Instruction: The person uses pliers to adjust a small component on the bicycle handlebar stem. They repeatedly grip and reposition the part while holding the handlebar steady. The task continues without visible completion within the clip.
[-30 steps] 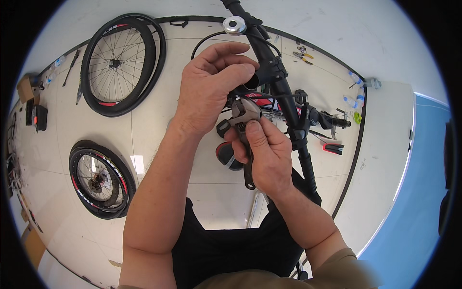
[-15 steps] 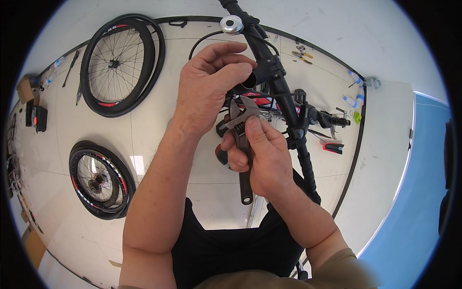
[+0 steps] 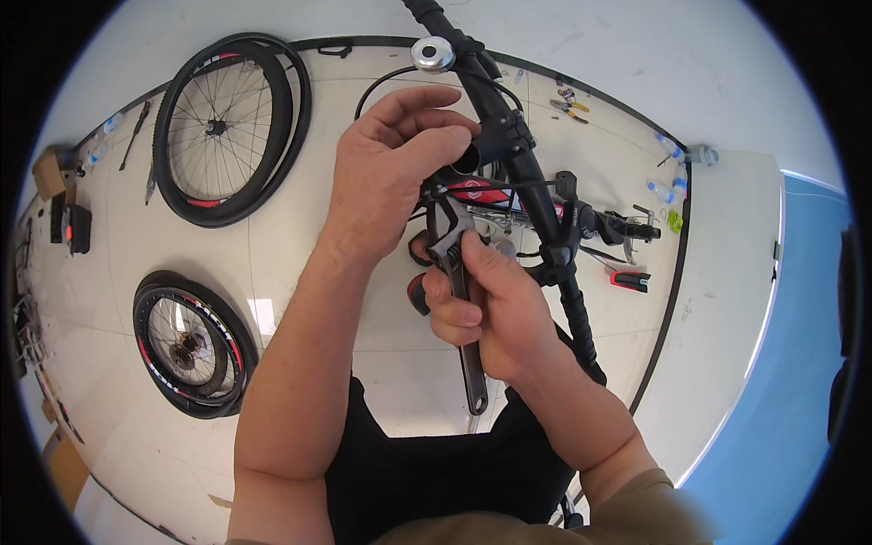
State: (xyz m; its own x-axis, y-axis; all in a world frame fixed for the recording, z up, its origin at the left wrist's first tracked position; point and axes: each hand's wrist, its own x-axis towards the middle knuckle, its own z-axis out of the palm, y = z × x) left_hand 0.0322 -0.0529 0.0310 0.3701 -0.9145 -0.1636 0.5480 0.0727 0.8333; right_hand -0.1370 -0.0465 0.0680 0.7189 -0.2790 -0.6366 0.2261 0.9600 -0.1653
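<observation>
My left hand [image 3: 386, 177] is closed at the open end of the black stem tube [image 3: 490, 143], its thumb against the tube and some fingers curled above it. My right hand [image 3: 490, 313] grips an adjustable wrench [image 3: 474, 381] upright, thumb by the adjusting screw, handle hanging down. The wrench's head sits just under the stem; what lies inside its jaws is too small to tell. Around them are the black handlebar [image 3: 536, 200] with a silver bell [image 3: 432, 53], cables, and a red frame part [image 3: 472, 189] behind.
Two groups of wheels and tyres [image 3: 272, 136] [image 3: 191, 345] lie at left, near boxes [image 3: 50, 173] and a toolbox [image 3: 77, 227]. Pliers [image 3: 569, 108], plastic bottles [image 3: 661, 189] and a red-and-black part [image 3: 629, 280] lie at right. A white board [image 3: 718, 272] borders a blue surface [image 3: 763, 336].
My right hand has slid lower with the wrench, whose handle now reaches further down. The wrench's head has turned slightly. My left hand stays at the stem, shifted slightly left.
</observation>
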